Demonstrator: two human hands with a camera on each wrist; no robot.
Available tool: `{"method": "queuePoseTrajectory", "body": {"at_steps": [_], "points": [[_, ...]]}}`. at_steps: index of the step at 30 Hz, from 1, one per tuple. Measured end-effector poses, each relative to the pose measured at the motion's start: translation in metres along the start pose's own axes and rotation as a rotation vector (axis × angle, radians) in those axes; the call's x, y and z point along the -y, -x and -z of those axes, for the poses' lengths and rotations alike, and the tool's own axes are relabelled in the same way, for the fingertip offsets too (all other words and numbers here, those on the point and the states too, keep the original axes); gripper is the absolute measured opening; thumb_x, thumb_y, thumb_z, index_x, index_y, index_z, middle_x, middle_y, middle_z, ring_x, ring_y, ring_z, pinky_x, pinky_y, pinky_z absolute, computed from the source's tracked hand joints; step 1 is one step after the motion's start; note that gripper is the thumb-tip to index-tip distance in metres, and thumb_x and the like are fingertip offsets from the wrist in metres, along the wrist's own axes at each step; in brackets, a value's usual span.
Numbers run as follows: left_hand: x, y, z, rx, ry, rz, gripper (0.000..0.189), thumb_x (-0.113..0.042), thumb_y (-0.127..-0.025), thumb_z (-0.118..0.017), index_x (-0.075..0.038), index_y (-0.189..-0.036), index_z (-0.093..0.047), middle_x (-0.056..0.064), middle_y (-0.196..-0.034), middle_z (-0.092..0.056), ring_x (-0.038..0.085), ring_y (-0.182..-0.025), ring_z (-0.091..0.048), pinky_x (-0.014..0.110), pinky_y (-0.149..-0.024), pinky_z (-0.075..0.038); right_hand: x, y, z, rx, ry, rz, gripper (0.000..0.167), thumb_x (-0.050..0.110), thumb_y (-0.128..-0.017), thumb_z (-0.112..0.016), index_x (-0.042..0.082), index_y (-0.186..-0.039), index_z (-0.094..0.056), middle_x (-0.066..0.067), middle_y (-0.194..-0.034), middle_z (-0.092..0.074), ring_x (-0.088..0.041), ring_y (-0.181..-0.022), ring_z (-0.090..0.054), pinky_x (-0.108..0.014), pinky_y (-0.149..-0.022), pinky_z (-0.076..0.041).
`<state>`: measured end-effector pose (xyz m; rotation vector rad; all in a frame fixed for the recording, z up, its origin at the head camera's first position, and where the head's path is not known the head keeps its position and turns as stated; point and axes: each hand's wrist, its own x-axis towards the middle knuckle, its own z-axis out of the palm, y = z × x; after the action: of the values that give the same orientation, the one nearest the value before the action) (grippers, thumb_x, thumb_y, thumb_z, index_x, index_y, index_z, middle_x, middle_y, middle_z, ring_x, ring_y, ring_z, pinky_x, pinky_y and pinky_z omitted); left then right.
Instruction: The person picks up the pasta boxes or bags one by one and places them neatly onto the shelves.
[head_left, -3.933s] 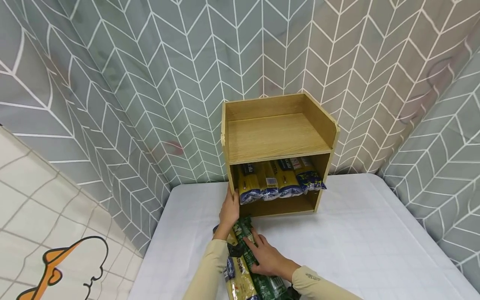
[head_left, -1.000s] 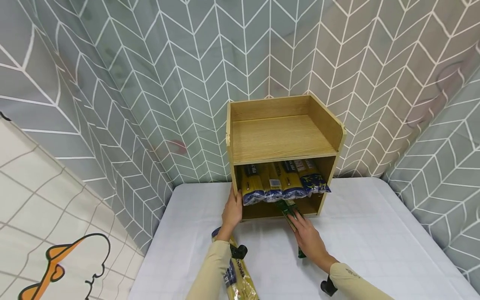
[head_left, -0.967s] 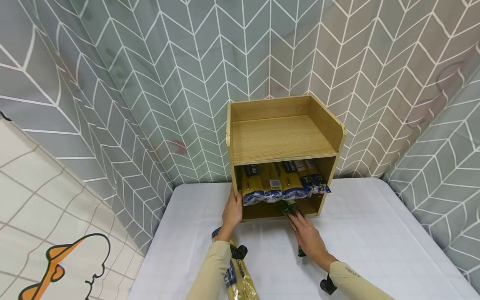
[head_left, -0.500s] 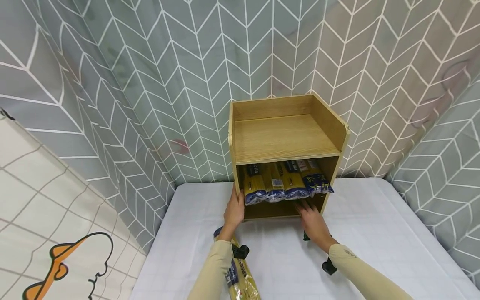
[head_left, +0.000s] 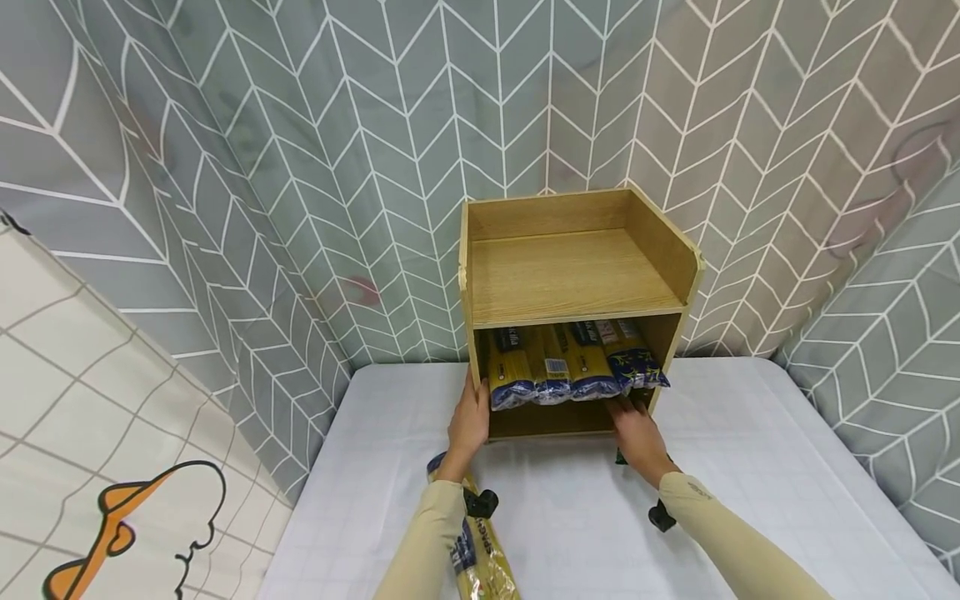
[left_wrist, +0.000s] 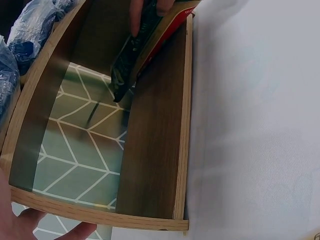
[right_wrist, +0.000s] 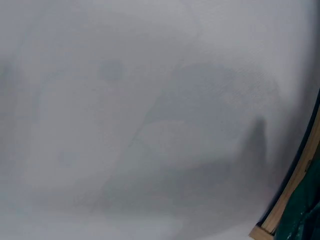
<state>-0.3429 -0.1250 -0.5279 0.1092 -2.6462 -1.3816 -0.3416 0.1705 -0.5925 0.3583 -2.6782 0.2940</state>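
Observation:
A small wooden shelf (head_left: 577, 267) stands at the back of the white table. My left hand (head_left: 468, 423) grips its left side panel at the front edge, fingers along the outside. My right hand (head_left: 637, 435) reaches into the right part of the bottom compartment. It holds a dark green packet (left_wrist: 129, 60) with a red stripe, lying slanted inside; in the left wrist view two fingers press on it. Only a green end (right_wrist: 302, 210) shows in the right wrist view. A yellow spaghetti packet (head_left: 486, 554) lies on the table beside my left forearm.
Several yellow and blue pasta packets (head_left: 555, 362) lie side by side on the level above the bottom compartment, their ends jutting out in front. The white tabletop (head_left: 562, 517) spreads before the shelf. A patterned curtain (head_left: 390, 167) hangs behind.
My right hand has carried the green packet from beside the yellow spaghetti packet to the shelf and pushed it deeper into the bottom compartment. My left hand stays on the side panel.

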Motion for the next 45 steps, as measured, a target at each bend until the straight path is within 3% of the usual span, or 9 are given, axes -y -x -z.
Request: {"method": "queuePoseTrajectory", "body": {"at_steps": [9, 12, 18, 23, 26, 33, 36, 45], "points": [[0.000, -0.002, -0.001, -0.003, -0.013, -0.005, 0.059, -0.045, -0.111, -0.030, -0.024, -0.166, -0.023, 0.015, -0.158, -0.050, 0.048, -0.132, -0.058, 0.071, -0.099, -0.047, -0.004, -0.010, -0.009, -0.018, 0.054, 0.004, 0.033, -0.009, -0.084, -0.072, -0.005, -0.116, -0.067, -0.022, -0.108, -0.074, -0.042, -0.098, -0.068, -0.055, -0.093, -0.055], [-0.001, 0.000, 0.000, -0.002, -0.018, 0.007, 0.059, -0.045, -0.111, -0.030, -0.025, -0.166, -0.023, 0.014, -0.158, -0.050, 0.048, -0.131, -0.059, 0.071, -0.098, -0.047, -0.003, -0.012, -0.010, 0.019, 0.037, -0.017, 0.024, -0.007, -0.087, -0.070, -0.005, -0.111, -0.068, -0.021, -0.099, -0.074, -0.042, -0.095, -0.068, -0.055, -0.093, -0.055], [-0.004, 0.001, 0.002, 0.001, -0.014, 0.001, 0.059, -0.045, -0.111, -0.030, -0.024, -0.166, -0.022, 0.015, -0.158, -0.050, 0.049, -0.131, -0.058, 0.072, -0.098, -0.047, -0.001, -0.019, -0.007, 0.127, 0.011, -0.100, 0.009, -0.005, -0.092, -0.065, -0.003, -0.100, -0.068, -0.019, -0.087, -0.072, -0.043, -0.088, -0.068, -0.056, -0.078, -0.058], [-0.004, 0.002, 0.003, 0.002, -0.008, 0.004, 0.059, -0.044, -0.111, -0.029, -0.024, -0.166, -0.022, 0.015, -0.158, -0.050, 0.049, -0.132, -0.058, 0.072, -0.098, -0.046, -0.003, -0.020, -0.009, 0.151, 0.047, -0.082, 0.006, -0.001, -0.091, -0.069, -0.001, -0.097, -0.068, -0.017, -0.085, -0.072, -0.038, -0.082, -0.068, -0.053, -0.071, -0.058], [-0.004, 0.001, 0.003, 0.000, -0.009, 0.011, 0.059, -0.045, -0.111, -0.030, -0.024, -0.166, -0.022, 0.015, -0.158, -0.050, 0.049, -0.132, -0.058, 0.072, -0.099, -0.046, -0.004, -0.019, -0.011, 0.120, 0.045, -0.060, 0.012, 0.002, -0.089, -0.073, -0.002, -0.100, -0.068, -0.018, -0.087, -0.072, -0.039, -0.083, -0.067, -0.052, -0.075, -0.058], [-0.003, 0.000, -0.002, 0.010, -0.016, 0.010, 0.060, -0.046, -0.111, -0.029, -0.025, -0.166, -0.020, 0.014, -0.160, -0.048, 0.047, -0.134, -0.057, 0.071, -0.100, -0.046, -0.013, -0.013, -0.022, 0.086, 0.061, -0.039, 0.042, 0.012, -0.090, -0.075, -0.006, -0.126, -0.065, -0.027, -0.120, -0.069, -0.048, -0.119, -0.060, -0.057, -0.104, -0.051], [-0.003, 0.000, -0.003, 0.010, -0.012, 0.018, 0.060, -0.047, -0.111, -0.028, -0.027, -0.166, -0.019, 0.013, -0.159, -0.049, 0.047, -0.133, -0.058, 0.071, -0.099, -0.046, -0.014, -0.010, -0.025, 0.035, 0.084, -0.007, 0.044, 0.013, -0.089, -0.077, -0.006, -0.127, -0.066, -0.026, -0.123, -0.068, -0.046, -0.123, -0.057, -0.055, -0.109, -0.047], [-0.002, 0.000, -0.001, -0.019, -0.034, 0.016, 0.060, -0.045, -0.111, -0.031, -0.022, -0.166, -0.023, 0.017, -0.155, -0.053, 0.048, -0.131, -0.059, 0.069, -0.100, -0.047, -0.001, 0.001, -0.037, -0.154, 0.025, 0.090, 0.055, 0.011, -0.081, -0.079, -0.012, -0.128, -0.061, -0.036, -0.128, -0.059, -0.055, -0.126, -0.053, -0.066, -0.109, -0.042]]}}
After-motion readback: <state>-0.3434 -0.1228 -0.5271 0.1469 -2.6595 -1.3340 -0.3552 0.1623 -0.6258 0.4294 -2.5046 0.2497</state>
